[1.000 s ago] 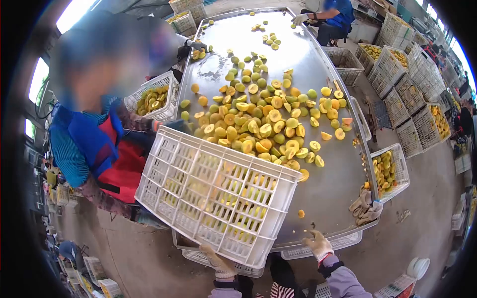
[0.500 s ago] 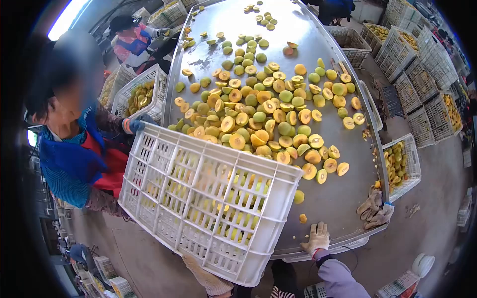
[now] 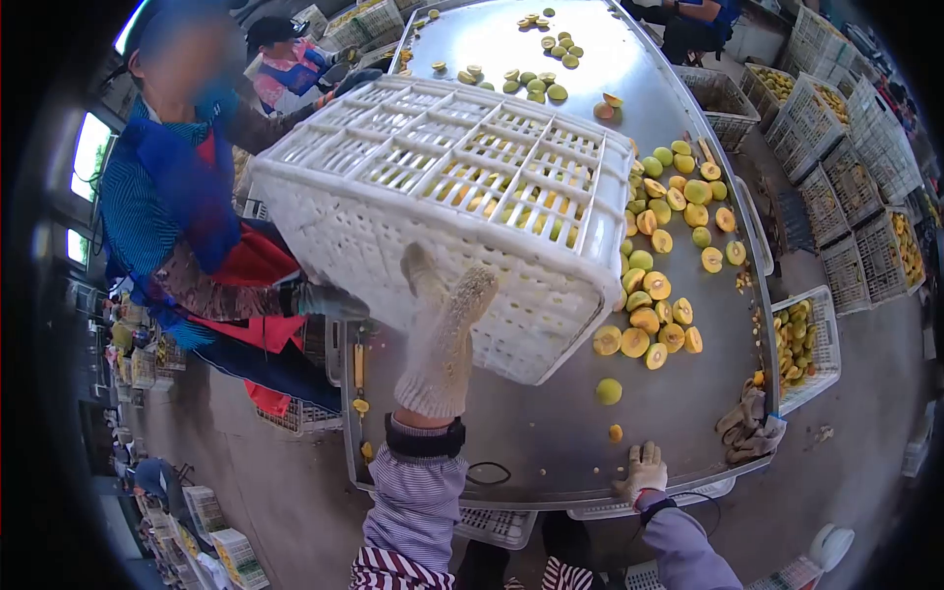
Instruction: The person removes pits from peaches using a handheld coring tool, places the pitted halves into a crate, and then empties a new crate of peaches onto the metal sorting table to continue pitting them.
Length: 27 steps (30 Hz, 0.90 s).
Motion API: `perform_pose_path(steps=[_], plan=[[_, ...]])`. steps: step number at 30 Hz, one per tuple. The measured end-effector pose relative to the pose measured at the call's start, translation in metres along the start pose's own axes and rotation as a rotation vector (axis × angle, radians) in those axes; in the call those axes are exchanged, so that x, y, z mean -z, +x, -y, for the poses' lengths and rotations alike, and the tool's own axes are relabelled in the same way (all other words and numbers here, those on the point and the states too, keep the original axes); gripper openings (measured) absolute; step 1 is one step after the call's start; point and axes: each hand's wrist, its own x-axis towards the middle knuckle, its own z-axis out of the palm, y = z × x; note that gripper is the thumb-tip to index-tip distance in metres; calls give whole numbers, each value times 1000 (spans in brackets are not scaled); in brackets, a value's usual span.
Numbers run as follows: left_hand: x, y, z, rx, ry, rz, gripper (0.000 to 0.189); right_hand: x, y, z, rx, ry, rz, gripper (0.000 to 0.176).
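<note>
A white slatted plastic crate [image 3: 344, 231] is tipped over the metal table [image 3: 551, 423], with its slatted base facing up. Green-and-yellow halved fruit shows through its slots. My left hand [image 3: 441, 334], in a cream knit glove, touches the near side wall of the crate, thumb and fingers apart. A co-worker on the left has both gloved hands at the crate, one near its far corner and one low at its near left. My right hand [image 3: 644, 472], also gloved, lies with fingers outstretched on the table's front edge. Loose halved fruits [image 3: 657, 285] lie right of the crate.
Worn gloves [image 3: 747, 423] lie at the table's right front corner. A crate of fruit [image 3: 808, 339] stands beside the table's right edge. Stacked crates [image 3: 851, 197] line the right side. Another person [image 3: 287, 69] sits at the far left.
The crate has swung up and away over the fruit pile, turning its base upward. My left hand has moved from its lower edge up onto its side. My right hand stays on the table edge.
</note>
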Motion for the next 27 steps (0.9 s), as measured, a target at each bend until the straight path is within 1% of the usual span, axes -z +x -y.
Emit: perform_pose_path(steps=[2,3,4,5,6,7,8,10,12,14,15,16,17,18,19,20,21,22,23,24,25,26,27], plan=[[9,4,0,-22,-286,192,75,-1,-2,4,-16,-38,-12,98],[16,6,6,24,-288,261,74,-5,-1,2,-12,-36,-19,98],[17,-2,3,20,-291,267,74,-6,0,0,-12,-34,-28,98],[19,-18,0,122,-195,284,72,-2,0,-1,-17,-29,-32,98],[23,-32,-1,223,-96,300,71,3,1,0,-23,-17,17,99],[30,-40,18,249,-124,309,67,8,2,1,-28,-6,66,100],[38,-49,33,247,-122,315,67,12,3,2,-31,-1,63,100],[52,-76,56,429,-144,309,66,15,-1,1,-31,14,83,98],[64,-109,71,548,-62,271,61,11,-3,-1,-28,21,54,97],[79,-150,98,570,8,257,56,7,-3,-3,-28,32,24,96],[97,-171,117,473,217,404,54,4,-4,-5,-11,41,-8,92],[108,-189,124,368,423,545,53,3,-5,-6,7,48,-41,89],[112,-214,132,616,184,429,51,4,-6,-8,7,53,-43,89],[108,-235,128,853,-61,301,49,9,-6,-8,8,59,-24,85],[108,-253,125,850,-58,300,49,14,-6,-8,10,64,-8,82],[109,-270,121,885,-64,296,46,17,-5,-11,13,66,-12,82],[110,-282,116,919,-71,292,43,21,-5,-14,18,101,16,74],[110,-292,110,911,-70,290,43,29,-6,-15,23,136,43,67],[111,-300,102,976,-96,277,44,36,-9,-16,28,138,38,67],[112,-308,93,1039,-121,265,45,43,-14,-18,-1,206,93,62],[105,-308,65,1144,-232,240,47,49,-19,-18,-31,275,149,58],[100,-310,45,1137,-231,243,47,43,-25,-20,-30,278,141,58],[96,-312,29,1038,-75,325,40,33,-35,-24,-6,359,49,57]])
